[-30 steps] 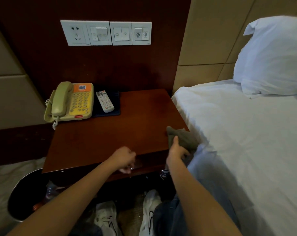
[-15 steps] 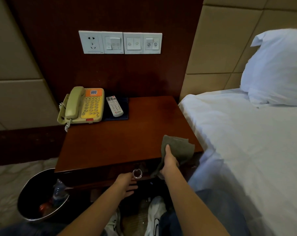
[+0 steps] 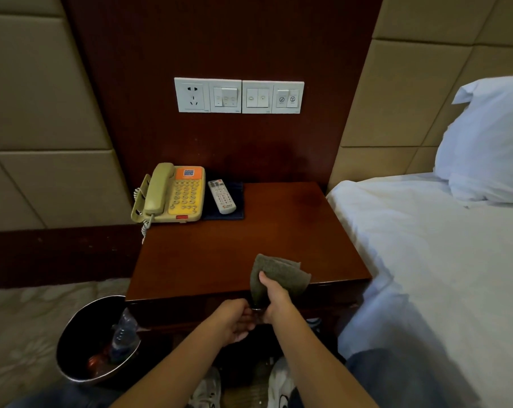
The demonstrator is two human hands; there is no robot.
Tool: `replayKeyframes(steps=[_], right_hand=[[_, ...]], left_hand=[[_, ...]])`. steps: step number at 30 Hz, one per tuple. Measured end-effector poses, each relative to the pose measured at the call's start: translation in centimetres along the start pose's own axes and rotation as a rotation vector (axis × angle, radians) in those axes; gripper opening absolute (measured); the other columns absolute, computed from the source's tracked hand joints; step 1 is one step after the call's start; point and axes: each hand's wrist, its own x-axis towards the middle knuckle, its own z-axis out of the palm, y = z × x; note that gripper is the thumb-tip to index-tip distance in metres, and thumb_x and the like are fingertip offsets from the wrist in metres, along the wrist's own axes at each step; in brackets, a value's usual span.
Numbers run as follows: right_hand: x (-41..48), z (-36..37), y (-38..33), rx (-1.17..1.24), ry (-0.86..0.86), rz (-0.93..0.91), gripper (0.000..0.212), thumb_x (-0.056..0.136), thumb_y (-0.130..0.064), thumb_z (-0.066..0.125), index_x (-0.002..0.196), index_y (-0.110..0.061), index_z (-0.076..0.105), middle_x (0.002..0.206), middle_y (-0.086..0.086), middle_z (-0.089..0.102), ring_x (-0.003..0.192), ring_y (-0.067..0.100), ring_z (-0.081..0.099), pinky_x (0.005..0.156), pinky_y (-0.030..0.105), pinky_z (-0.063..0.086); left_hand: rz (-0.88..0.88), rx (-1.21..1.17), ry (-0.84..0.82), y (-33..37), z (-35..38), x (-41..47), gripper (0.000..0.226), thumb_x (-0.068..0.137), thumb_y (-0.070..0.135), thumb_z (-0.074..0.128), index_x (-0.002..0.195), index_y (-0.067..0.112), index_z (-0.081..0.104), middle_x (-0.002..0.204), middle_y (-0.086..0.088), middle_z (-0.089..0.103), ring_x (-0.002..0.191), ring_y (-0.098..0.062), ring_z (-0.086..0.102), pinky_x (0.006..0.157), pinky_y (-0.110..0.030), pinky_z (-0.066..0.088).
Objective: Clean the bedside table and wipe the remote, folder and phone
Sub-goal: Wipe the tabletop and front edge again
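Observation:
The dark wooden bedside table [image 3: 279, 225] carries a beige and yellow phone [image 3: 176, 195] at its back left. Beside the phone a white remote [image 3: 221, 196] lies on a dark blue folder [image 3: 237, 205]. My right hand [image 3: 274, 298] grips a grey-green cloth [image 3: 281, 273] at the table's front edge, and the cloth hangs down over the drawer front. My left hand [image 3: 234, 322] is just below and to the left, its fingers curled round the small metal ring pull [image 3: 256, 310] of the drawer, touching the cloth's lower end.
A white bed [image 3: 426, 260] with a pillow [image 3: 490, 142] presses against the table's right side. A dark round bin [image 3: 81, 343] holding a plastic bottle and rubbish stands on the floor at the left. Socket and switches [image 3: 239, 95] sit on the wall above. My white shoes [image 3: 208, 390] are below.
My right hand brought the cloth from the table's right front corner leftwards to the drawer's middle. My left hand rose from under the ring pull and took hold of it. The view moved back.

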Motion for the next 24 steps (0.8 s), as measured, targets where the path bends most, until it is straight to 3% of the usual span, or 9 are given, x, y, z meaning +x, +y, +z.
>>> replayKeyframes(steps=[4, 9, 13, 16, 18, 22, 24], right_hand=[[1.2, -1.2, -0.4, 0.057, 0.026, -0.018, 0.108, 0.052, -0.041, 0.089, 0.143, -0.018, 0.035, 0.135, 0.017, 0.049, 0.116, 0.043, 0.052, 0.096, 0.059, 0.044], [-4.0, -5.0, -3.4, 0.248, 0.219, -0.181, 0.075, 0.072, -0.028, 0.082, 0.133, -0.005, 0.043, 0.132, 0.015, 0.053, 0.12, 0.038, 0.052, 0.103, 0.052, 0.042], [-3.2, -10.7, -6.0, 0.257, 0.365, -0.292, 0.079, 0.073, -0.033, 0.081, 0.132, 0.003, 0.042, 0.135, 0.017, 0.051, 0.119, 0.038, 0.052, 0.102, 0.051, 0.042], [-2.7, -13.6, -7.5, 0.208, 0.371, -0.298, 0.091, 0.07, -0.039, 0.082, 0.137, 0.005, 0.037, 0.14, 0.017, 0.046, 0.12, 0.039, 0.049, 0.103, 0.052, 0.041], [-2.9, -14.3, -7.8, 0.216, 0.346, -0.292, 0.085, 0.076, -0.04, 0.078, 0.139, 0.0, 0.036, 0.139, 0.015, 0.046, 0.122, 0.039, 0.047, 0.104, 0.052, 0.039], [-2.2, -13.6, -6.8, 0.253, 0.263, -0.243, 0.087, 0.074, -0.058, 0.071, 0.141, -0.012, 0.039, 0.144, 0.01, 0.043, 0.125, 0.037, 0.045, 0.093, 0.055, 0.043], [-3.5, -11.8, -5.2, 0.25, 0.167, -0.149, 0.095, 0.074, -0.06, 0.07, 0.146, -0.012, 0.031, 0.149, 0.012, 0.035, 0.133, 0.037, 0.037, 0.104, 0.055, 0.035]], left_hand=[[0.011, 0.039, 0.005, 0.2, 0.4, 0.2, 0.025, 0.097, 0.019, 0.038, 0.078, 0.008, 0.051, 0.072, -0.007, 0.057, 0.063, -0.017, 0.051, 0.059, -0.026, 0.037], [-0.011, 0.118, -0.007, -0.1, 0.2, 0.9, 0.025, 0.097, 0.019, 0.038, 0.081, 0.007, 0.053, 0.079, -0.007, 0.059, 0.063, -0.017, 0.053, 0.063, -0.028, 0.039], [-0.025, 0.163, -0.011, -0.2, 0.6, 1.4, 0.026, 0.097, 0.02, 0.04, 0.082, 0.006, 0.056, 0.08, -0.007, 0.059, 0.063, -0.016, 0.053, 0.063, -0.029, 0.04], [-0.051, 0.16, -0.013, -0.2, 1.0, 1.8, 0.025, 0.099, 0.022, 0.038, 0.1, 0.004, 0.055, 0.083, -0.008, 0.06, 0.063, -0.016, 0.055, 0.061, -0.029, 0.04], [-0.063, 0.133, -0.012, 0.0, 1.1, 2.0, 0.026, 0.099, 0.023, 0.038, 0.113, 0.005, 0.051, 0.087, -0.01, 0.061, 0.066, -0.017, 0.056, 0.06, -0.029, 0.041], [-0.057, 0.13, -0.006, 0.1, 1.3, 2.3, 0.035, 0.099, 0.024, 0.039, 0.13, 0.007, 0.045, 0.088, -0.011, 0.063, 0.067, -0.018, 0.058, 0.062, -0.03, 0.043], [-0.049, 0.156, -0.009, 0.1, 1.4, 2.6, 0.036, 0.1, 0.024, 0.039, 0.131, 0.007, 0.044, 0.093, -0.012, 0.063, 0.068, -0.019, 0.058, 0.062, -0.031, 0.043]])
